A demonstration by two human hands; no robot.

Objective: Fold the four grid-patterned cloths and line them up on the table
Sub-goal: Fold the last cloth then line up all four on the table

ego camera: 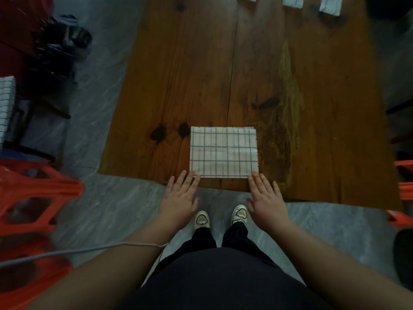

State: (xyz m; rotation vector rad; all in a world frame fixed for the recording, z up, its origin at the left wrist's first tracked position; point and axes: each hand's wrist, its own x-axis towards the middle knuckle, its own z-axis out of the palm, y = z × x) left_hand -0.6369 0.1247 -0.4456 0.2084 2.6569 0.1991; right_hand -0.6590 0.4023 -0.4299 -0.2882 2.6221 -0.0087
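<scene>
A folded cloth [223, 152] lay flat on the wooden surface [174, 86], close to its near edge. The left grip [180, 199] was spread, fingers straight, with its fingertips touching the cloth's near-left corner. The right grip [267, 198] was spread the same way, fingertips at the near-right corner. Neither pinched anything. Both palms hung past the near edge, above the floor [107, 198]. Three far cloths [292, 1], also folded, sat in a row along the far edge, cut off by the top of the view and well apart from the near cloth. An orange stool [38, 193] stood to the left, with a pile of grid fabric [6, 104] beyond it. Two white shoes [202, 220] showed between the forearms.
</scene>
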